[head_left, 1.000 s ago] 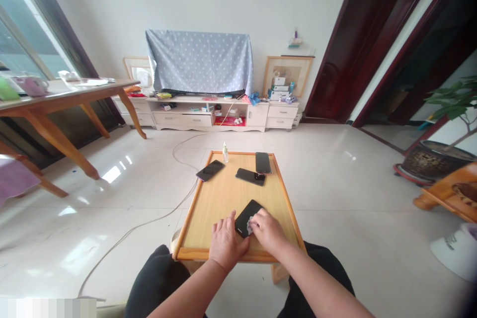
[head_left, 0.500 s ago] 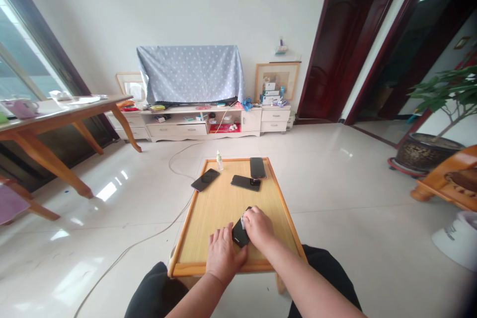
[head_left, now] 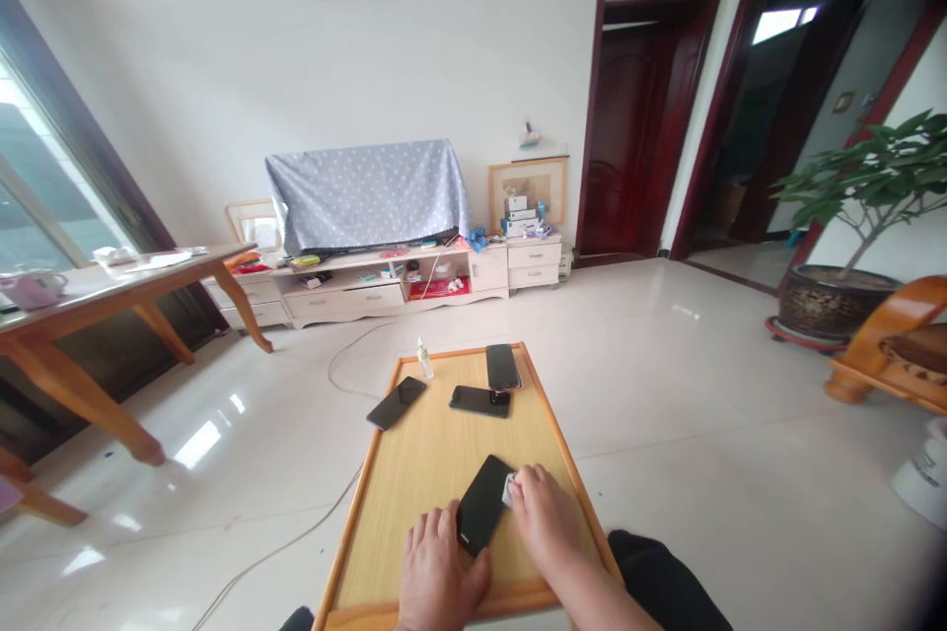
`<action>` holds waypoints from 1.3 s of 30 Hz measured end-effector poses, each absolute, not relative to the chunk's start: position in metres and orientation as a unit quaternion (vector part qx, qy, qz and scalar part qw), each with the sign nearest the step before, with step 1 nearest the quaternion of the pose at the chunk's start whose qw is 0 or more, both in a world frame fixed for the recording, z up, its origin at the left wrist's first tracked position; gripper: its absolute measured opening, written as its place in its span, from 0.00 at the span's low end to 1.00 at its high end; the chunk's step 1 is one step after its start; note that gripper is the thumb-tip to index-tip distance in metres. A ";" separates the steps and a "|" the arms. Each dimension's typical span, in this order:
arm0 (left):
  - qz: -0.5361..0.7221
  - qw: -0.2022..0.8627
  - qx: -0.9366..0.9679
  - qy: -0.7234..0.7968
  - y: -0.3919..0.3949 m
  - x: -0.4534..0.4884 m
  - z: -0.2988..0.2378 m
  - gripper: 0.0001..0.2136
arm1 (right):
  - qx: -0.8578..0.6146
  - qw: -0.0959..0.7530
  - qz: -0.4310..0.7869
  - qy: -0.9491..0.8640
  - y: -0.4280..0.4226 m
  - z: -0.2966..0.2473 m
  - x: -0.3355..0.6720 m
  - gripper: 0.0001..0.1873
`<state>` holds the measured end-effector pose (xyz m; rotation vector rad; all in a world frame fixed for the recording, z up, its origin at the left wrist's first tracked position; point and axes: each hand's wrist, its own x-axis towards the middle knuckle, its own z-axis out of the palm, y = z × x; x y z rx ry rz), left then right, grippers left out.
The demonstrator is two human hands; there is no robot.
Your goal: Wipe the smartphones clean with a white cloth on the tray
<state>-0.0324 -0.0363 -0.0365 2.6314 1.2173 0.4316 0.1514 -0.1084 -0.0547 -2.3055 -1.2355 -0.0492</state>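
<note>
Right hand [head_left: 544, 518], grip pinching a wipe [head_left: 508, 490], has shifted to the right edge of the phone [head_left: 484, 505], which lies on the tabletop [head_left: 403, 493], long axis slanting away rightward, near end touched by the left hand [head_left: 435, 567], fingers and thumb apart.

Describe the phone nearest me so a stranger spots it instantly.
Find the small wooden table at lower centre. At its near end, a black smartphone lies slanted between the left hand and right hand. Only it is near hands; the other three phones lie farther off.
</note>
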 end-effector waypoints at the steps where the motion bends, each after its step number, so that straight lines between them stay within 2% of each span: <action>1: 0.138 0.104 0.894 0.413 -0.037 -0.030 -0.035 0.27 | -0.849 0.262 -0.017 -0.459 -0.110 -0.058 0.152 0.09; 8: 0.072 0.105 0.886 0.445 -0.034 -0.002 -0.029 0.31 | -0.822 0.304 0.007 -0.482 -0.111 -0.057 0.164 0.07; 14: 0.029 0.102 0.887 0.450 -0.027 0.023 -0.017 0.17 | -0.797 0.325 0.037 -0.508 -0.114 -0.051 0.161 0.06; 20: -0.006 0.075 0.883 0.463 -0.024 0.045 -0.001 0.16 | -0.795 0.393 0.083 -0.455 -0.112 -0.057 0.172 0.06; 24: -0.008 0.154 0.863 0.480 -0.012 0.050 0.001 0.15 | -0.772 0.481 0.152 -0.386 -0.106 -0.060 0.185 0.08; 29: 0.002 0.283 0.830 0.480 0.001 0.053 -0.004 0.13 | -0.670 0.599 0.327 -0.293 -0.098 -0.058 0.191 0.09; 32: 0.003 0.322 0.818 0.477 0.002 0.055 -0.009 0.14 | -0.610 0.632 0.416 -0.237 -0.097 -0.057 0.189 0.07; 39: 0.017 0.413 0.775 0.477 0.004 0.061 -0.013 0.21 | -0.583 0.653 0.418 -0.243 -0.099 -0.058 0.186 0.06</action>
